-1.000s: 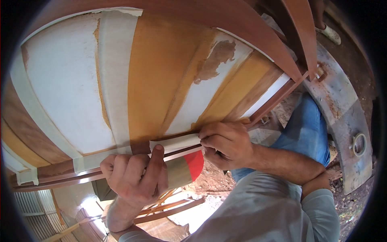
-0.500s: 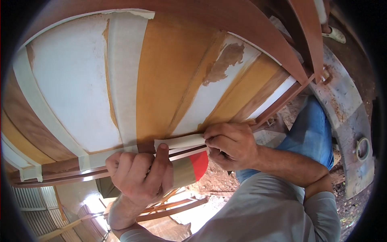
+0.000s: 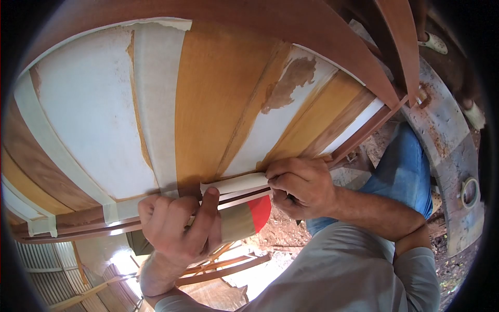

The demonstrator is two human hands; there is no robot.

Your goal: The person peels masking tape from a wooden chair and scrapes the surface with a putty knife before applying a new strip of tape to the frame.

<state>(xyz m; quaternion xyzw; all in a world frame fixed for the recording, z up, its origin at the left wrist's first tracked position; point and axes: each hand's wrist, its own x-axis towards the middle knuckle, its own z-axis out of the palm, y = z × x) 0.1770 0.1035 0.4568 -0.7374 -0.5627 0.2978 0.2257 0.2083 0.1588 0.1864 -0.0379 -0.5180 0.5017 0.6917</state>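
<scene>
A short strip of pale masking tape (image 3: pixel 234 183) is stretched along the lower edge of a curved wooden panel (image 3: pixel 218 88) striped in white, orange-brown and bare wood. My left hand (image 3: pixel 182 226) has its thumb against the strip's left end, with the other fingers curled over the dark red-brown rim (image 3: pixel 125 225). At the strip's right end, my right hand (image 3: pixel 301 188) pinches the tape between thumb and fingers. Wider tape bands (image 3: pixel 156 99) run up the panel. Below the rim, between my hands, is a tan and red piece (image 3: pixel 244 221).
A roll of tape (image 3: pixel 469 192) lies on a worn curved board (image 3: pixel 442 130) at the right. Another person's light shoe (image 3: pixel 435 43) shows at the top right. Curved red-brown beams (image 3: pixel 400 47) cross the upper right. Wooden pieces (image 3: pixel 223 273) appear below my left hand.
Both hands keep nearly the same places on the tape strip, while the view has shifted slightly. More of the other person's legs and a second shoe now show at the right.
</scene>
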